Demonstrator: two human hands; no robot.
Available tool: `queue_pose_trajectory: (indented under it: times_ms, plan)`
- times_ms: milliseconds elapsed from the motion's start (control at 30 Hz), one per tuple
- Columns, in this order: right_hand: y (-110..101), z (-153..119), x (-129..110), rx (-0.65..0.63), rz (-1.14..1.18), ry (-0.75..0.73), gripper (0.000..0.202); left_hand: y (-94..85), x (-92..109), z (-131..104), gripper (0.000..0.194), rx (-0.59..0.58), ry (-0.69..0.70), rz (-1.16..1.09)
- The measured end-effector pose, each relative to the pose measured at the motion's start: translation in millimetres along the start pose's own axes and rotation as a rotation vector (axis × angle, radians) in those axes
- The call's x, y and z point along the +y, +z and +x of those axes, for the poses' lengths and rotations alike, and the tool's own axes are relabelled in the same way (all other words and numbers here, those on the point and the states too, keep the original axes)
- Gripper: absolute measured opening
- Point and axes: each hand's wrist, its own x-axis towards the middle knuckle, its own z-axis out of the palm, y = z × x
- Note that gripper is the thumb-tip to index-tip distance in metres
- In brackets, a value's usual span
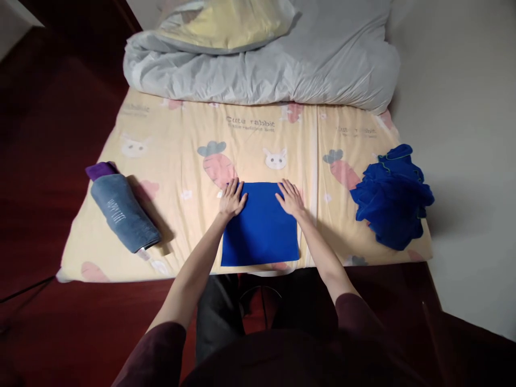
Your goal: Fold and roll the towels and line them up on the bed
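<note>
Both flattened, fingers slightly spread, gripping nothing, the left hand (231,202) and right hand (291,201) rest at the far corners of a blue cloth (260,231). Roughly square, it spreads between them toward the near edge of the bed (177,145); neither hand is nearer.

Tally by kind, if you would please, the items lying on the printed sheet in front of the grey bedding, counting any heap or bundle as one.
Flat blue cloth: 1
Crumpled blue heap: 1
Grey-and-purple bundle: 1
Total: 3
</note>
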Motion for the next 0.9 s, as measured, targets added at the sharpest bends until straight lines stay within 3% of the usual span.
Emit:
queue_pose_trajectory:
  times_ms: [67,167,267,333,433,567,667,800,900]
  plan:
    - [-5.2,13.6,5.1,0.025,-0.011,0.072,0.059,-2.2,0.9,9.9,0.069,0.006,-0.034,-0.009]
    - [-2.9,2.8,-29.8,0.075,-0.043,0.095,0.058,-2.4,27.6,-2.4,0.069,0.010,-0.003,-0.022]
    - [11.5,-50.6,-83.1,0.035,-0.034,-0.042,0.059,2.3,64.3,-54.4,0.066,-0.055,0.120,-0.024]
    - [20.6,-89.9,-102.7,-0.023,-0.011,-0.111,0.058,4.7,78.3,-96.0,0.064,-0.101,0.148,-0.026]
    - [24.9,-119.6,-97.7,-0.024,-0.001,-0.030,0.056,2.1,77.3,-140.2,0.062,-0.043,0.036,-0.015]
    - [20.0,-113.4,-80.1,0.017,-0.006,0.113,0.057,-6.5,67.1,-162.6,0.061,0.036,-0.073,-0.035]
    - [20.1,-125.0,-91.9,0.047,-0.017,0.177,0.058,-8.7,73.6,-181.9,0.062,0.050,-0.074,-0.030]
    - [25.9,-180.4,-107.3,0.054,-0.030,0.112,0.059,-6.1,85.2,-226.1,0.064,0.057,-0.071,-0.019]
    - [27.0,-224.3,-96.5,0.104,-0.031,0.199,0.059,-6.6,80.9,-258.9,0.065,0.079,-0.119,-0.014]
